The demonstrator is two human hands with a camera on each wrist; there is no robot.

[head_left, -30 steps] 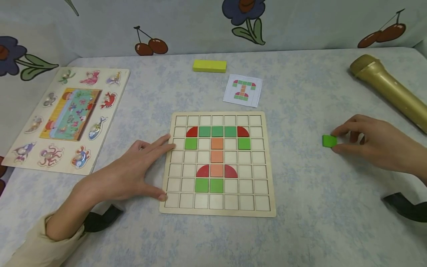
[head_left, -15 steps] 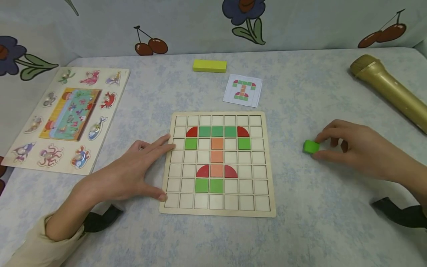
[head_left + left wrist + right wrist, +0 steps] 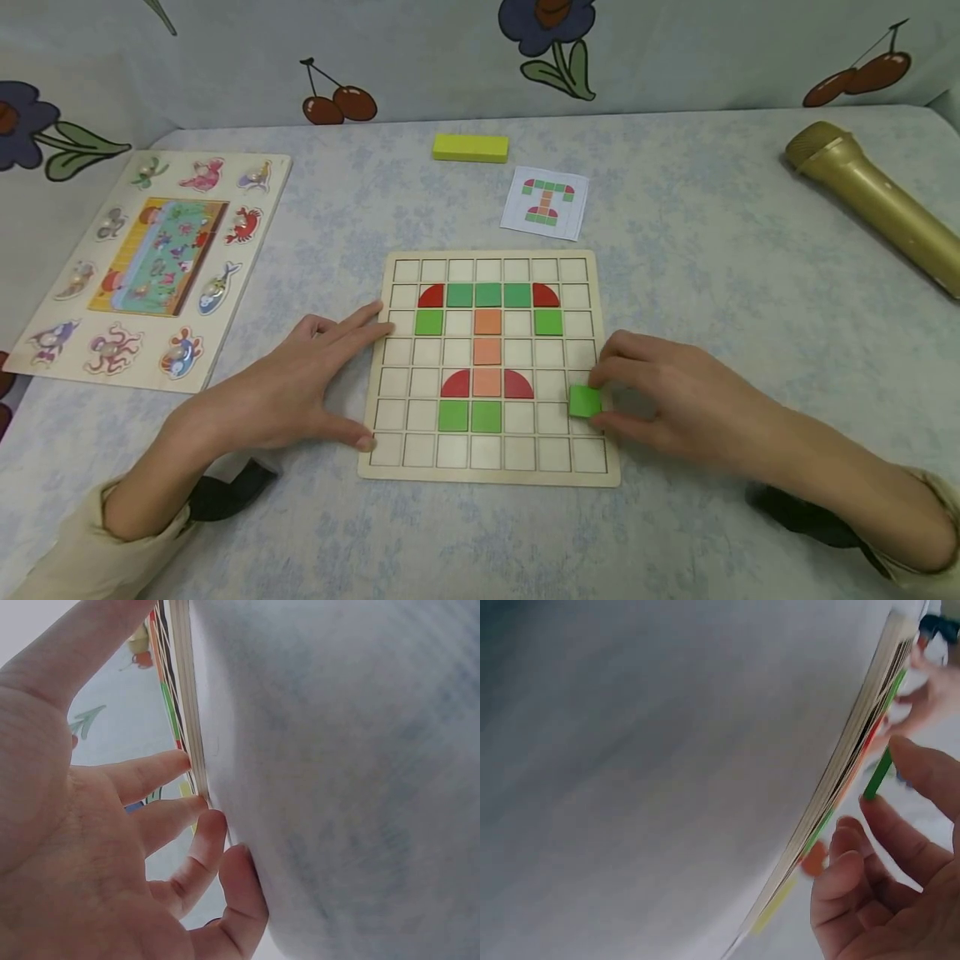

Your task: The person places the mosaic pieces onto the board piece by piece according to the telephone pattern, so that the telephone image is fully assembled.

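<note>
A wooden grid board point(image 3: 442, 468) lies mid-table, with green squares, orange squares and red quarter-round pieces set in some of its cells. My right hand point(image 3: 675, 400) pinches a green square tile point(image 3: 584, 401) between thumb and fingers, over the board's right side. In the right wrist view that tile point(image 3: 878, 774) appears edge-on, apart from the board. My left hand point(image 3: 277, 392) rests at the board's left edge, its fingers spread and the fingertips and thumb touching the rim. The left wrist view shows the left fingers point(image 3: 154, 774) against the board's side.
Behind the board lie a pattern card point(image 3: 545, 204) and a yellow block point(image 3: 471, 148). To the left is a sea-animal knob puzzle point(image 3: 264, 187). A gold microphone point(image 3: 877, 200) lies at the far right. Flower-and-cherry fabric point(image 3: 435, 58) hangs at the back.
My right hand has carried the green tile leftward and nearer to me, from the bare tabletop at right to over the board. The left hand and the board have stayed in place.
</note>
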